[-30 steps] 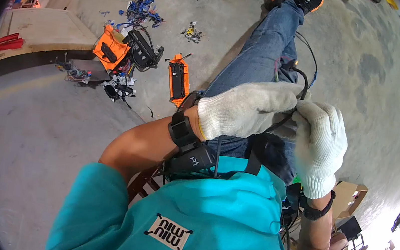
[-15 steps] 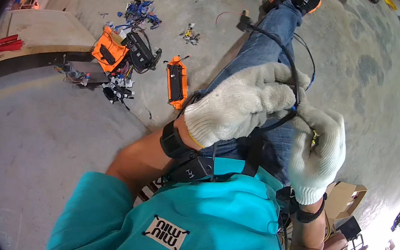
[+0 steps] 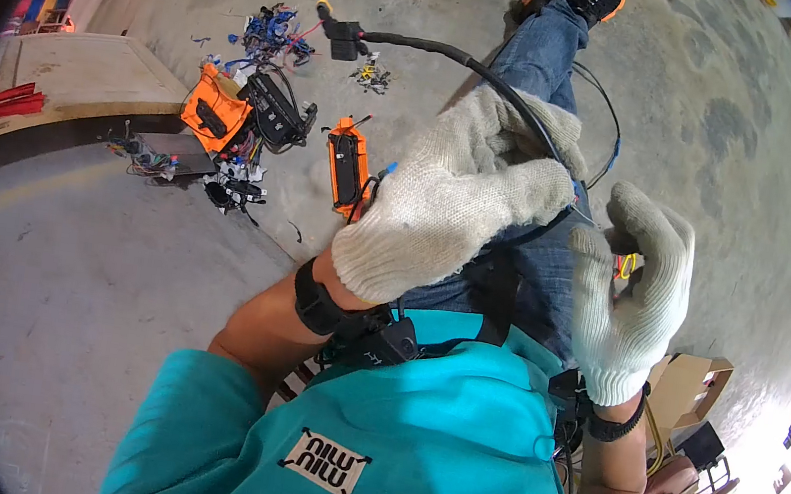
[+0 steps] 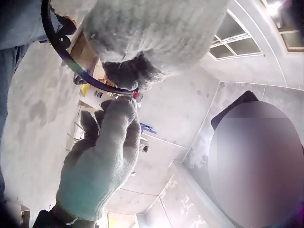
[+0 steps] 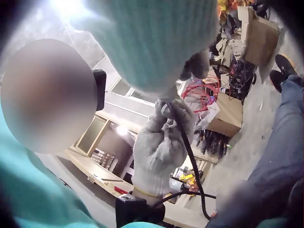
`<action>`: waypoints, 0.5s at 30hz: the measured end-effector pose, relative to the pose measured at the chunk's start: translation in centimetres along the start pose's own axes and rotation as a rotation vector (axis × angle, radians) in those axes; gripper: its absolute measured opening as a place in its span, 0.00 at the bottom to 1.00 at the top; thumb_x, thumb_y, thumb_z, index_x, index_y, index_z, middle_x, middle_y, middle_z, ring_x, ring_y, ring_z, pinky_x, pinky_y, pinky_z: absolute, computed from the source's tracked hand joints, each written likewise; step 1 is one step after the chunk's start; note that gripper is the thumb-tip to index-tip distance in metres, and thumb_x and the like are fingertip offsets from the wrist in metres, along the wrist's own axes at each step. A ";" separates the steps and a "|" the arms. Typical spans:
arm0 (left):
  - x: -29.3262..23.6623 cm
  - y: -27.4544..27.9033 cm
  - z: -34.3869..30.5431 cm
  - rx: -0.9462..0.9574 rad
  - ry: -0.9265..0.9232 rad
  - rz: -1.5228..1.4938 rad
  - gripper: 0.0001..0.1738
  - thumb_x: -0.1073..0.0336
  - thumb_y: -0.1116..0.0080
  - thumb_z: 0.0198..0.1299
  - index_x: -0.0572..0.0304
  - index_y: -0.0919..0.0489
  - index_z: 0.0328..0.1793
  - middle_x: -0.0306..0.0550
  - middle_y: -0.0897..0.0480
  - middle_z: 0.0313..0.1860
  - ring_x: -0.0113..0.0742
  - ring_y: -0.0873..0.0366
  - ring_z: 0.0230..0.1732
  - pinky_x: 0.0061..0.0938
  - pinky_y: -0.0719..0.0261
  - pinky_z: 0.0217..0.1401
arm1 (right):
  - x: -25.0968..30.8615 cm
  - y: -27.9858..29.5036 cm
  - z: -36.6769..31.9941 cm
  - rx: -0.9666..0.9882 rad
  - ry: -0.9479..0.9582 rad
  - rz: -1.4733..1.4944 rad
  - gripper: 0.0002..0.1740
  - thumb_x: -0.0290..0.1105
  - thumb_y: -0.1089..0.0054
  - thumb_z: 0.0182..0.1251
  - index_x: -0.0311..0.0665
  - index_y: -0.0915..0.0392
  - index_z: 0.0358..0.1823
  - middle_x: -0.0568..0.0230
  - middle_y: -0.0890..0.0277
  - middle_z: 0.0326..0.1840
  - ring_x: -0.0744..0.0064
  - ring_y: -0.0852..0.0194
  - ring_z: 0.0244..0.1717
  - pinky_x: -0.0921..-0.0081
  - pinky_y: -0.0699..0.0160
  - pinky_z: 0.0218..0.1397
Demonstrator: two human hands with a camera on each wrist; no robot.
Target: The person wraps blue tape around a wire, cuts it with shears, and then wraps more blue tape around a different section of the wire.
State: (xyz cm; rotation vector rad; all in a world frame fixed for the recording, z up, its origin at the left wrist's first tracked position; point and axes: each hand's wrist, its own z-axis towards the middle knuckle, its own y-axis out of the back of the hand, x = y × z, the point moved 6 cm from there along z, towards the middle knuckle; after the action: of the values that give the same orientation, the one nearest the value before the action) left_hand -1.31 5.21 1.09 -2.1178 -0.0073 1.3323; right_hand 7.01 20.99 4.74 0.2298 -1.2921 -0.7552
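My left hand (image 3: 472, 197), in a white knit glove, grips a black sheathed cable (image 3: 441, 49) between thumb and fingers. The cable arcs up and left to a black connector (image 3: 345, 40) with a yellow tip. On the right, my gloved right hand (image 3: 635, 289) has its thumb and fingers bent. Small red and yellow wires (image 3: 625, 266) show inside its curl. A thin bare-looking strand (image 3: 587, 217) runs from the cable at the left thumb toward the right fingertips. The left wrist view shows the right fingertips close at the cable, beside a red bit (image 4: 136, 95).
Orange-and-black housings (image 3: 348, 166) lie on the concrete floor to the left, near a blue wire heap (image 3: 274, 29) and a small yellow-black pile (image 3: 371, 74). A low wooden board (image 3: 89, 67) bears red strips. A cardboard box (image 3: 686, 390) stands at right.
The cable's connector end has swung up and left into full view. My left hand has turned and shifted left; my right hand has drawn slightly apart from it.
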 end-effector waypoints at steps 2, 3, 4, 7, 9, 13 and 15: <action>0.0 -0.1 -0.1 -0.012 -0.031 0.007 0.17 0.79 0.37 0.69 0.67 0.22 0.62 0.48 0.15 0.51 0.27 0.20 0.42 0.23 0.19 0.44 | 0.6 0.2 0.2 0.021 0.102 -0.132 0.24 0.29 0.18 0.59 0.38 0.15 0.57 0.54 0.18 0.48 0.53 0.18 0.43 0.62 0.17 0.47; -0.1 -0.2 -0.2 -0.024 -0.060 0.014 0.16 0.78 0.37 0.70 0.66 0.22 0.62 0.48 0.15 0.51 0.26 0.20 0.42 0.23 0.19 0.44 | 1.2 0.1 0.2 0.041 0.201 -0.265 0.24 0.29 0.18 0.58 0.39 0.15 0.56 0.55 0.18 0.46 0.53 0.18 0.43 0.61 0.17 0.47; -0.1 -0.3 -0.3 -0.020 -0.058 0.015 0.16 0.78 0.37 0.70 0.66 0.22 0.62 0.48 0.15 0.51 0.26 0.20 0.42 0.23 0.19 0.44 | 1.1 0.2 0.3 0.039 0.198 -0.267 0.24 0.29 0.18 0.58 0.39 0.15 0.56 0.55 0.18 0.46 0.53 0.18 0.43 0.61 0.17 0.47; -0.4 -0.4 -0.5 -0.038 -0.094 0.019 0.16 0.78 0.37 0.70 0.66 0.22 0.63 0.48 0.14 0.50 0.26 0.20 0.42 0.23 0.19 0.45 | 1.7 0.0 0.7 0.042 0.316 -0.310 0.23 0.28 0.19 0.55 0.42 0.14 0.54 0.57 0.17 0.45 0.52 0.18 0.44 0.59 0.18 0.45; -0.2 -0.4 -0.4 -0.006 -0.076 0.030 0.16 0.78 0.37 0.70 0.67 0.22 0.63 0.47 0.14 0.49 0.26 0.20 0.41 0.23 0.19 0.46 | 2.2 -0.2 1.0 0.069 0.381 -0.309 0.23 0.25 0.20 0.53 0.44 0.14 0.52 0.60 0.17 0.44 0.52 0.19 0.43 0.59 0.20 0.43; -0.6 -0.9 -0.9 -0.043 -0.081 0.056 0.16 0.77 0.36 0.70 0.68 0.22 0.62 0.47 0.14 0.48 0.26 0.19 0.41 0.23 0.19 0.46 | 2.7 -0.2 1.4 0.101 0.411 -0.364 0.22 0.23 0.22 0.52 0.44 0.14 0.51 0.61 0.18 0.44 0.53 0.20 0.42 0.60 0.21 0.41; -0.8 -0.9 -1.0 -0.061 -0.111 0.131 0.16 0.77 0.36 0.70 0.68 0.22 0.62 0.46 0.13 0.47 0.25 0.19 0.42 0.21 0.20 0.46 | 2.9 -0.4 1.6 0.144 0.458 -0.409 0.22 0.25 0.23 0.51 0.45 0.14 0.50 0.63 0.19 0.44 0.54 0.22 0.41 0.60 0.21 0.39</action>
State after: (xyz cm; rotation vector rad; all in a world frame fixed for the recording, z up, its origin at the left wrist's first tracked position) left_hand -0.59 5.20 2.53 -2.1234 0.0455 1.5431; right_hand 5.62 19.32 7.28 0.7562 -0.8677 -0.8901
